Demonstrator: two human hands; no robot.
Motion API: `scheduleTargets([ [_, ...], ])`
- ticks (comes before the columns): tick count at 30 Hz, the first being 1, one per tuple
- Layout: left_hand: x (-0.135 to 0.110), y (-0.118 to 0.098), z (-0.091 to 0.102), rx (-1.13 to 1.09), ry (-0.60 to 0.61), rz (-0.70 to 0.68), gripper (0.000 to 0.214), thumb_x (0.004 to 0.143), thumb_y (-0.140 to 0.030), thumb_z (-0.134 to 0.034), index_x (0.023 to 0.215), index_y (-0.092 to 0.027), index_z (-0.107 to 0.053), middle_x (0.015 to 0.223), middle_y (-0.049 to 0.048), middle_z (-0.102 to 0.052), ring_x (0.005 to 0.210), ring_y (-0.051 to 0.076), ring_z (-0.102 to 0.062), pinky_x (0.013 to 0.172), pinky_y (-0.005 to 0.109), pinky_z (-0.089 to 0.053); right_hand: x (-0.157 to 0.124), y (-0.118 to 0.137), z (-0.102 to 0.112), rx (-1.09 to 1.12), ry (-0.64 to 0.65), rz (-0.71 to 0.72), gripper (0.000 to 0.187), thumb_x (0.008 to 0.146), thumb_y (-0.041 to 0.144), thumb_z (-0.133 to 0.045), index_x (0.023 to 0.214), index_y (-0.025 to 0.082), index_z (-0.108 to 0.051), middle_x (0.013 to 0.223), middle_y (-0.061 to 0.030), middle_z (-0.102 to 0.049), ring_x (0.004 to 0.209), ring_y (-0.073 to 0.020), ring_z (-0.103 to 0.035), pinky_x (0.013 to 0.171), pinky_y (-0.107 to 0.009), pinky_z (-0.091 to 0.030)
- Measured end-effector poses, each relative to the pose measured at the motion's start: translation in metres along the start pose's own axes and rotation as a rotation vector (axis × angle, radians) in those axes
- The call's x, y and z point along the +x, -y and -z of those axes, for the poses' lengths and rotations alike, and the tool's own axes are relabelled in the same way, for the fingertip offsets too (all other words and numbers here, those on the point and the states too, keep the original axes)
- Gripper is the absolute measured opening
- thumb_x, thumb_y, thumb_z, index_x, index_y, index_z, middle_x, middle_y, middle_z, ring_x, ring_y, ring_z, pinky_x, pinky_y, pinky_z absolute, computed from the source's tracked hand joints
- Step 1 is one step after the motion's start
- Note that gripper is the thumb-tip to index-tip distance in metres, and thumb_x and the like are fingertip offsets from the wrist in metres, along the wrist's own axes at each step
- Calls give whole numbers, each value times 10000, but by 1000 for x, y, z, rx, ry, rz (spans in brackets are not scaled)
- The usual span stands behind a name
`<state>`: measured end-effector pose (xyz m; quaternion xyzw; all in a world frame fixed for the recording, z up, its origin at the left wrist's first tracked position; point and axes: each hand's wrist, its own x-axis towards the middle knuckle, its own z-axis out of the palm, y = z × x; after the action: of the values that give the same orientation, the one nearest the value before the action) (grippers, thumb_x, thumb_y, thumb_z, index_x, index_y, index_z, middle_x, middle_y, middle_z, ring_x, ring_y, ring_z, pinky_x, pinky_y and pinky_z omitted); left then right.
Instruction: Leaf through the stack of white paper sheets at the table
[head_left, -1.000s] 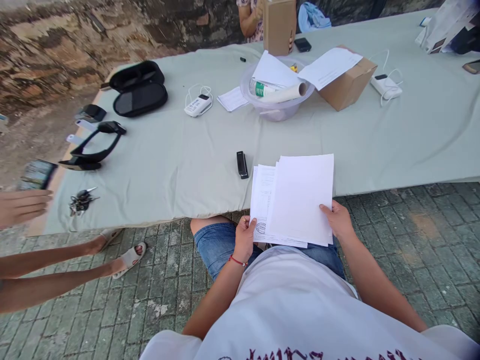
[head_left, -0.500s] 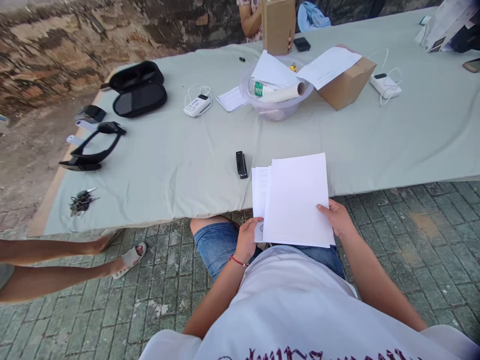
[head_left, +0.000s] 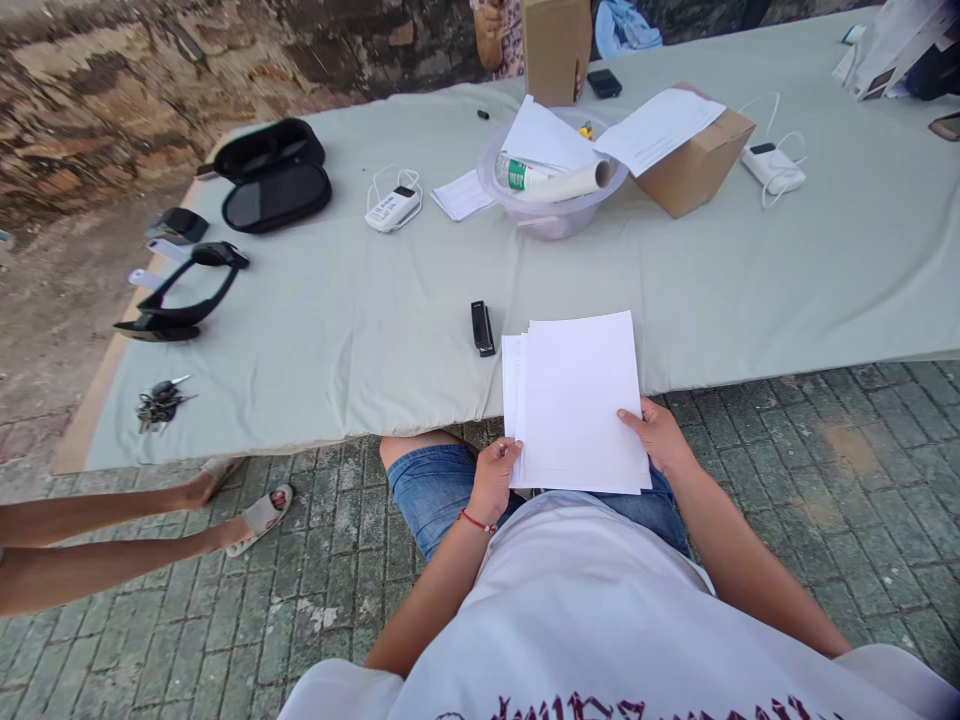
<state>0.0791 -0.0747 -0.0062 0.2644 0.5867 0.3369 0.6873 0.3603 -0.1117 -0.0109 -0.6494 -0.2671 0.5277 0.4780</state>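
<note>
A few overlapping white paper sheets (head_left: 577,400) extend from above my lap onto the table's front edge. The top sheet looks blank and leaves a narrow strip of the lower ones showing at its left. My left hand (head_left: 495,475) pinches the lower left edge of the papers, thumb on top. On the right side, my right hand (head_left: 657,436) grips the edge with its thumb over the top sheet and its other fingers underneath, partly hidden. Just beyond the papers' upper left corner lies a black stapler (head_left: 482,329), touched by neither hand.
On the cloth-covered table (head_left: 405,370) are a plastic basin (head_left: 555,222) holding papers and rolls, a cardboard box (head_left: 694,165), white corded devices (head_left: 394,209), a black case (head_left: 277,198), a black headband-like device (head_left: 187,300) and keys (head_left: 161,403). Another person's legs (head_left: 150,520) are at left.
My right hand has moved left with the top sheets, which now cover more of the papers beneath. My left hand keeps hold of the left edge.
</note>
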Motion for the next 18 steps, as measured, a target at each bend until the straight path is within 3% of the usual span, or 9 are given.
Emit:
scheduleTargets([
  [5,2,4,2,12,-50,-50,447,601,-472,-836,749,-176,-536,656,-40,-602,552,96,-531,542,223,-408,2,-2,5,-167,-103,10,377,707,489,-742,941,197,-698,891,-40,-755,809,-226,-684,707,-331,-550],
  [8,3,6,3,31,-56,-134,400,662,-446,-799,806,-181,-537,744,-13,-643,632,112,-578,611,237,-456,4,-5,17,-219,-152,27,340,723,480,-712,896,189,-677,819,-28,-740,747,-204,-665,665,-303,-523],
  [11,2,5,4,63,-47,-202,410,709,-359,-763,1016,-198,-543,860,21,-681,735,151,-637,681,271,-496,5,-2,31,-203,-202,32,332,723,462,-707,911,189,-677,832,-25,-741,724,-198,-659,655,-300,-516],
  [14,-1,3,4,103,-41,-211,535,723,-291,-734,1201,-225,-503,851,11,-678,724,163,-644,666,279,-498,4,5,41,-138,-244,9,324,704,445,-726,907,197,-679,825,-19,-742,689,-198,-656,625,-304,-516],
  [18,-2,2,3,148,-15,-138,308,715,-342,-724,962,-168,-666,770,17,-659,641,138,-583,592,248,-447,-1,15,40,-18,-180,-23,330,680,421,-762,912,201,-685,837,-21,-748,685,-198,-666,623,-305,-530],
])
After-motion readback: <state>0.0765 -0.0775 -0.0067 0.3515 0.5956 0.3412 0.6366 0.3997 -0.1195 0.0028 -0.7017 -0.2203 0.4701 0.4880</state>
